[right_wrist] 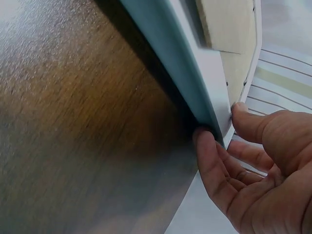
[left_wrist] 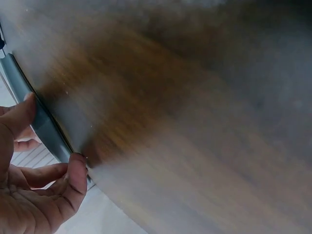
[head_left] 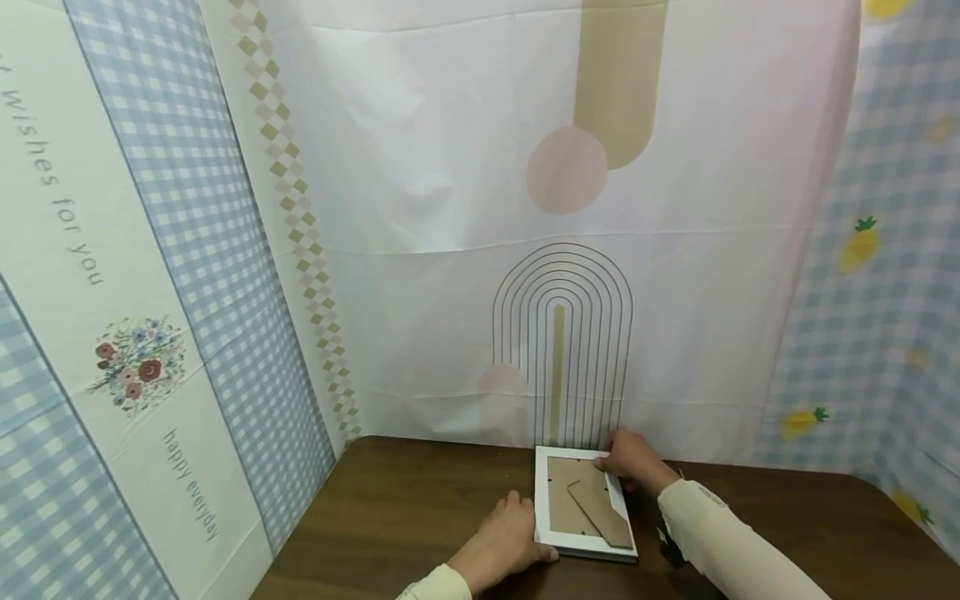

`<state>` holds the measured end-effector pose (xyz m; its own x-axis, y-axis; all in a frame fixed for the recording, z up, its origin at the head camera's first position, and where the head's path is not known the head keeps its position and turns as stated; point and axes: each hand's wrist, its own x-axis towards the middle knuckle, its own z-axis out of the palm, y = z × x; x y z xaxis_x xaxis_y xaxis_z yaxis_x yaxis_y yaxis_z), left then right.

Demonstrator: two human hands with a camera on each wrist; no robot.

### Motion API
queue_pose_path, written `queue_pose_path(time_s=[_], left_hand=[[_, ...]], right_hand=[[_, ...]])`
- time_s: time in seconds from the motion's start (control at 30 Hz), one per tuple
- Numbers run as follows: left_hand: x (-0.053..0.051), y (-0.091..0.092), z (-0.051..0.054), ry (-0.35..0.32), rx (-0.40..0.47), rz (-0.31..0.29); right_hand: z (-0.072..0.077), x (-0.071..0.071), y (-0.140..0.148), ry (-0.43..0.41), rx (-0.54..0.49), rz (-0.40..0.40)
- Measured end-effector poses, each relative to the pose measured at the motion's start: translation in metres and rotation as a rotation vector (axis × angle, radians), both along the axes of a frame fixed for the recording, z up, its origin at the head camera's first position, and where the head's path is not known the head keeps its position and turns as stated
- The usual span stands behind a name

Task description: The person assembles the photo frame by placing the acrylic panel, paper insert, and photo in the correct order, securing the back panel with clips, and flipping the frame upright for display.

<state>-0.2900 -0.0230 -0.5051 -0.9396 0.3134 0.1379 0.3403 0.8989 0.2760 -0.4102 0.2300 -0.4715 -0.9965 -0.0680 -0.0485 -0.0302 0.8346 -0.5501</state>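
A white picture frame (head_left: 542, 500) lies face down on the table in the head view, its brown backing board (head_left: 562, 492) and slanting stand leg (head_left: 611, 525) facing up. At its near left corner, my left hand (head_left: 498, 537) holds the edge, thumb along the near side. The left wrist view shows that thumb and a bent finger on the frame's side (left_wrist: 41, 117). My right hand (head_left: 637, 461) grips the far right corner. Seen from the right wrist, the thumb (right_wrist: 246, 119) presses the top of the border while the other fingers curl beneath it.
The brown wooden table (head_left: 420, 492) extends to both sides and ends against a white printed cloth (head_left: 420, 333) just behind the frame. Checked cloths hang at the left (head_left: 172, 150) and right (head_left: 832, 333). A black object (head_left: 670, 546), partly hidden, is under the right sleeve.
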Motion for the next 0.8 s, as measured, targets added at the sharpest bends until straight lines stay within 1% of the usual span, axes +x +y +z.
queue_pose_path(time_s=[0.03, 0.07, 0.1, 0.13, 0.2, 0.27, 0.33, 0.37, 0.4, 0.47, 0.5, 0.57, 0.63, 0.7, 0.73, 0.77, 0.8], left_hand=[[-0.003, 0.0, -0.005, 0.015, -0.016, -0.005], [-0.004, -0.001, -0.007, 0.019, -0.019, -0.008], [-0.004, -0.001, -0.006, 0.0, -0.013, -0.006], [-0.007, -0.001, -0.011, 0.01, -0.029, -0.006], [-0.006, -0.003, -0.011, 0.005, -0.029, -0.003], [-0.004, -0.003, -0.006, -0.016, -0.017, 0.003], [-0.001, -0.005, -0.003, -0.016, -0.021, 0.007], [0.003, -0.005, 0.003, -0.034, -0.006, 0.01], [0.004, -0.006, 0.005, -0.04, 0.0, 0.011], [0.005, -0.007, 0.007, -0.058, 0.011, 0.014], [0.004, -0.008, 0.006, -0.068, 0.016, 0.015], [0.0, -0.01, -0.002, -0.083, 0.026, 0.015], [-0.011, -0.012, -0.019, -0.085, 0.021, 0.02], [-0.021, -0.014, -0.036, -0.065, 0.015, 0.019], [-0.026, -0.015, -0.043, -0.05, 0.011, 0.018], [-0.029, -0.016, -0.049, -0.04, 0.008, 0.019], [-0.032, -0.017, -0.054, -0.028, 0.009, 0.018]], right_hand=[[-0.001, 0.0, 0.0, 0.001, -0.006, -0.002], [-0.002, -0.001, 0.0, 0.004, -0.011, -0.006], [-0.002, -0.001, -0.001, 0.006, -0.015, -0.005], [-0.003, -0.001, -0.001, 0.008, -0.021, -0.008], [-0.003, -0.001, -0.002, 0.015, -0.037, -0.008], [-0.002, 0.001, -0.005, 0.02, -0.043, -0.006], [-0.001, 0.003, -0.007, 0.022, -0.048, -0.006], [-0.001, 0.004, -0.009, 0.023, -0.048, -0.005], [-0.001, 0.004, -0.01, 0.022, -0.048, -0.007], [-0.002, 0.003, -0.011, 0.014, -0.044, -0.01], [-0.003, 0.001, -0.012, 0.009, -0.044, -0.011], [-0.009, -0.007, -0.011, -0.003, -0.03, -0.011], [-0.025, -0.024, -0.008, -0.012, -0.026, -0.01], [-0.042, -0.04, -0.004, -0.003, -0.011, 0.003], [-0.047, -0.046, -0.003, 0.0, -0.001, 0.008], [-0.054, -0.052, -0.002, 0.008, 0.006, 0.014], [-0.057, -0.055, -0.002, 0.011, 0.011, 0.016]])
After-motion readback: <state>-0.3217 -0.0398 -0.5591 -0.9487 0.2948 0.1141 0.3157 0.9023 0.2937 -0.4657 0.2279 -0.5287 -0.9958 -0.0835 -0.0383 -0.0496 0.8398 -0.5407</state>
